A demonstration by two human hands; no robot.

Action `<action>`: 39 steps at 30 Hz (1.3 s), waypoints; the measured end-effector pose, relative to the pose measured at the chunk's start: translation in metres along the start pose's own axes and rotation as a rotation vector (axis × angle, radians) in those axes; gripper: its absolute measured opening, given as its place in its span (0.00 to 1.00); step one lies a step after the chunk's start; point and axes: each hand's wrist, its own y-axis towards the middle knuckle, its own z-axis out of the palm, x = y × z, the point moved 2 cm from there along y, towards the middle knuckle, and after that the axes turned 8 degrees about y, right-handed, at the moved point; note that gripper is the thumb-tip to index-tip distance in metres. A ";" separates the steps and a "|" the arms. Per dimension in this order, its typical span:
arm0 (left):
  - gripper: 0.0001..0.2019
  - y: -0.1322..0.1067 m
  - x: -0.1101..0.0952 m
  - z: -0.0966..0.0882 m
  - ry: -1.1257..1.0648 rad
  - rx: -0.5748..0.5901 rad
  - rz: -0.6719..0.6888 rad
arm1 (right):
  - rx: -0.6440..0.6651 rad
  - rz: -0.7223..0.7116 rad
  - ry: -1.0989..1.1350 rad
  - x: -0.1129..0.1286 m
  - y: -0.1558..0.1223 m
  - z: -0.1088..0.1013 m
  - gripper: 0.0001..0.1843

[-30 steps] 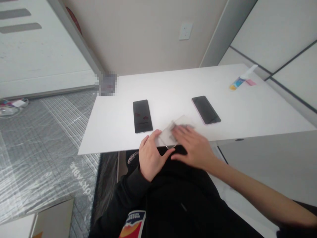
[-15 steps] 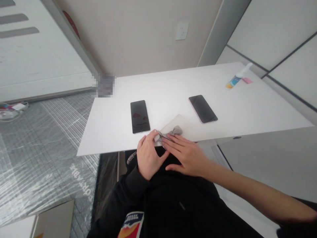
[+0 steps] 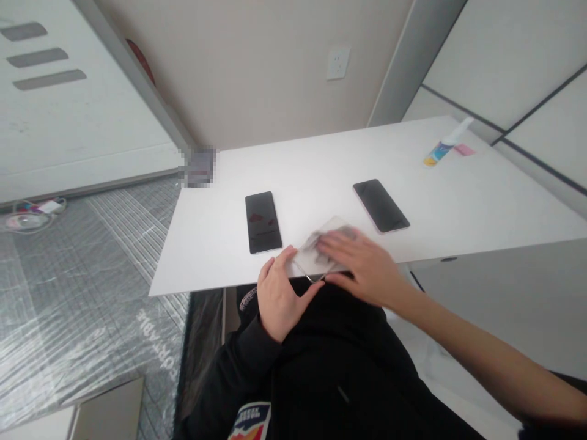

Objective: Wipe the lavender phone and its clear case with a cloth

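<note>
A clear phone case (image 3: 306,258) lies at the near edge of the white table (image 3: 458,201), partly over the edge. My left hand (image 3: 279,294) grips its near left corner, thumb and fingers on either side. My right hand (image 3: 362,264) lies flat on top of the case and presses a small grey cloth (image 3: 323,239) against it. Most of the cloth is hidden under my fingers.
A black phone (image 3: 263,221) lies face up left of the case, and a pink-edged phone (image 3: 380,205) to the right. A small spray bottle (image 3: 443,148) and a pink piece (image 3: 464,150) sit at the far right. Plastic-covered floor (image 3: 82,293) is to the left.
My right hand slid the cloth toward me along the case, then back out over it to the far right. My left hand kept its grip on the corner.
</note>
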 end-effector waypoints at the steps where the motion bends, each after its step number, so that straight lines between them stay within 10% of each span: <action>1: 0.36 0.000 0.000 0.000 0.007 0.000 -0.004 | -0.069 0.050 -0.038 -0.001 -0.001 -0.001 0.33; 11: 0.36 -0.001 0.002 -0.004 -0.007 0.037 0.036 | 0.025 -0.108 0.132 -0.003 0.001 0.000 0.22; 15: 0.34 -0.002 0.001 -0.007 0.042 0.028 0.075 | -0.145 0.069 0.088 -0.020 0.006 -0.005 0.17; 22: 0.09 -0.003 -0.005 -0.016 0.009 0.053 0.331 | -0.172 0.109 0.216 -0.028 0.019 -0.006 0.14; 26: 0.04 0.000 -0.004 -0.023 -0.131 0.004 0.304 | -0.593 0.251 0.462 -0.032 0.018 -0.028 0.10; 30: 0.05 0.006 -0.001 -0.024 -0.355 -0.031 -0.056 | -1.169 0.294 0.401 -0.029 -0.001 -0.050 0.06; 35: 0.08 0.020 0.001 -0.018 -0.422 -0.015 -0.309 | -0.763 0.107 0.210 -0.024 -0.004 -0.040 0.08; 39: 0.07 0.032 0.002 -0.017 -0.086 0.086 -0.092 | -0.529 0.082 0.212 -0.032 0.003 -0.022 0.12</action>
